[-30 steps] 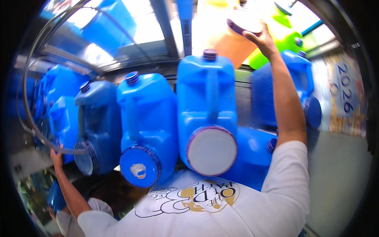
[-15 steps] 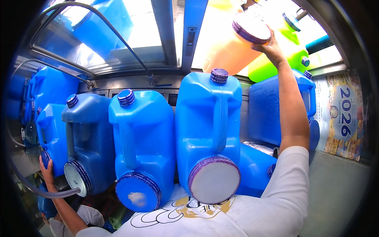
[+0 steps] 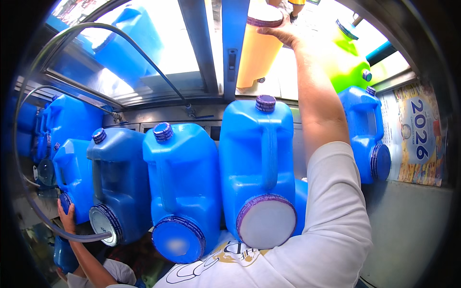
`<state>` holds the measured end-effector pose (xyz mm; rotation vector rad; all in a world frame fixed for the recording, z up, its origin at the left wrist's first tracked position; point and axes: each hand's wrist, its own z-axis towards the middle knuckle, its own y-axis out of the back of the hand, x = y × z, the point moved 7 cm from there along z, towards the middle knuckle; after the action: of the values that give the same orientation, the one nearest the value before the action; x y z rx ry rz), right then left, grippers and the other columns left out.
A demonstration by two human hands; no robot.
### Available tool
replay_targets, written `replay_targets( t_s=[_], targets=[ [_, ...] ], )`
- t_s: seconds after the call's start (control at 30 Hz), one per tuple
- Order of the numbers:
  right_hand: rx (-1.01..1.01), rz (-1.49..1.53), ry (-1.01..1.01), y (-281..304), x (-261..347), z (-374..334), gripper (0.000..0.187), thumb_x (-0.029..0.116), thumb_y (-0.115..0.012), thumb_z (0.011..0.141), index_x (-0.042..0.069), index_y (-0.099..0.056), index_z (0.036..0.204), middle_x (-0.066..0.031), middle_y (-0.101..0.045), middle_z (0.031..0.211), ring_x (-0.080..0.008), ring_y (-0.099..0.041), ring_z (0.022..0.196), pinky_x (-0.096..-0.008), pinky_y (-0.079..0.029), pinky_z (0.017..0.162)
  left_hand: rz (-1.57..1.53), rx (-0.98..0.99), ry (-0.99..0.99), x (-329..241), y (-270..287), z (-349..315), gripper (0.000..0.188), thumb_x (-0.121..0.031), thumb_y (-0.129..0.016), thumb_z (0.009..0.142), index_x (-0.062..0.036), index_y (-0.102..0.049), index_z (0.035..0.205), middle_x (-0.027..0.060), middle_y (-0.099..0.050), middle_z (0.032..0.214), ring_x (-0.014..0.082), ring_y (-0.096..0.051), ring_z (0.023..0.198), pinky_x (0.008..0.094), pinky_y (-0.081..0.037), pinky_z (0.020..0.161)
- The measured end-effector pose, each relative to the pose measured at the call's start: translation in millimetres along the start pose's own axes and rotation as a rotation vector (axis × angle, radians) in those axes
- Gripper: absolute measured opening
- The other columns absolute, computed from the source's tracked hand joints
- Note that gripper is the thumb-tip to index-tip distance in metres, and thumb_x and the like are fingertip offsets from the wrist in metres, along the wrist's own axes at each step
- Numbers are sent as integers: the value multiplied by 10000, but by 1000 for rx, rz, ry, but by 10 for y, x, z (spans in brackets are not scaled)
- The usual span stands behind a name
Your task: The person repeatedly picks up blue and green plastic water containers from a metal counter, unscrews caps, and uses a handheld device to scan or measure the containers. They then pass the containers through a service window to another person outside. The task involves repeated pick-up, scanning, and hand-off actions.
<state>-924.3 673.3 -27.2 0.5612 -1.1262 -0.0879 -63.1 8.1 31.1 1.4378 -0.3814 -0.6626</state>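
Fingers [image 3: 271, 31] of the right hand [image 3: 285, 33], in the head view, clamp the pale lid [image 3: 265, 15] of the orange container [image 3: 257, 55] beside the blue post [image 3: 235, 31], presumably steadying it. The left hand [image 3: 67, 217] touches the cap [image 3: 65, 200] of a smaller blue jug [image 3: 79, 165], perhaps bracing; its grip I cannot tell.

At top centre, an orange plastic container [image 3: 256, 57] has a white round lid [image 3: 265, 13] rimmed purple-brown. Upper right, a plastic jug [image 3: 349, 69] glows lime-green. Mid-frame, 2 blue plastic jugs [image 3: 204, 163] wear round caps, 1 white with purple edging [image 3: 267, 223], 1 blue [image 3: 168, 228]. Below, a white fabric shirt [image 3: 317, 240] bears black-and-gold print.
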Motion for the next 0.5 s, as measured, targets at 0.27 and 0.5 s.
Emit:
replay_targets(
  t_s=[0.27,0.5],
  targets=[
    [-102,-481,-280,-239,163,-60,1093,509,-863,655,13,-324,1467,-224,-579,1331,-324,-568,1257,-409,-458,1070,-123,-34,-68,63,-69,2,806,-432,-703,871,-34,-397,1501,260,-432,1488,381,-402,1391,444,-289,1166],
    [303,-792,76,758,1189,-2249,611,445,-645,906,86,-533,1387,-167,-607,1345,-349,-582,1224,-438,-455,1047,-92,-3,49,268,-109,191,862,-507,-724,851,-61,-394,1511,225,-385,1527,354,-396,1392,423,-310,1151]
  ],
)
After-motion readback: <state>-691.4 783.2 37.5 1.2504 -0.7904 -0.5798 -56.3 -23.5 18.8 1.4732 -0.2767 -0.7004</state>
